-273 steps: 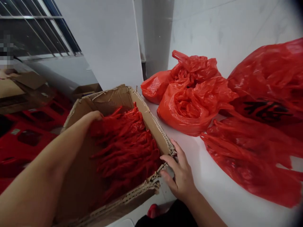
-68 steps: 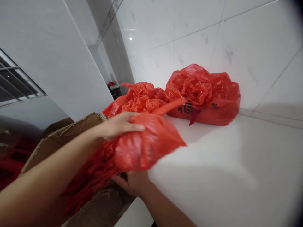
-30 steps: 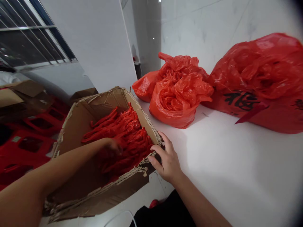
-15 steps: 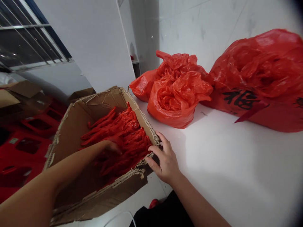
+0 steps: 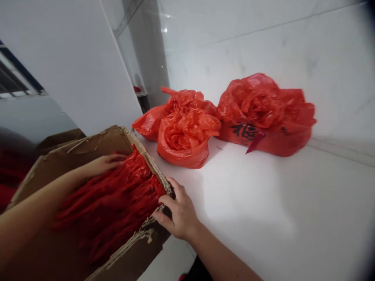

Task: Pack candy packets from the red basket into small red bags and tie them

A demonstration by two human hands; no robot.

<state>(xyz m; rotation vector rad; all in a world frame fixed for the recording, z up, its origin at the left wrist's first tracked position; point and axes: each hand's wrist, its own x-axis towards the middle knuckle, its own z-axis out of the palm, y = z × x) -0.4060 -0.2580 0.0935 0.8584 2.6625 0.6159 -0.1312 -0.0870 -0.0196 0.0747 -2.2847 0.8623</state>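
Observation:
An open cardboard box point(image 5: 140, 253) with torn edges stands at the lower left, holding a layer of long, crumpled red plastic bundles point(image 5: 114, 199). Inside it, my left hand point(image 5: 102, 164) lies on the far left part of the bundles, fingers stretched toward the box's far wall and blurred at the tips. My right hand point(image 5: 178, 208) rests on the near right corner of the box, its fingers apart and hooked over the cardboard rim.
Knotted red plastic bags point(image 5: 184, 140) sit on the white surface point(image 5: 246, 203) beyond the box. Right of them is a larger red bag point(image 5: 266, 117) with black characters. A white panel point(image 5: 96, 50) stands behind the box.
My left hand has moved from the middle of the bundles to their far left side. The view has turned right, so the box and bags appear further left. My right hand stays on the corner.

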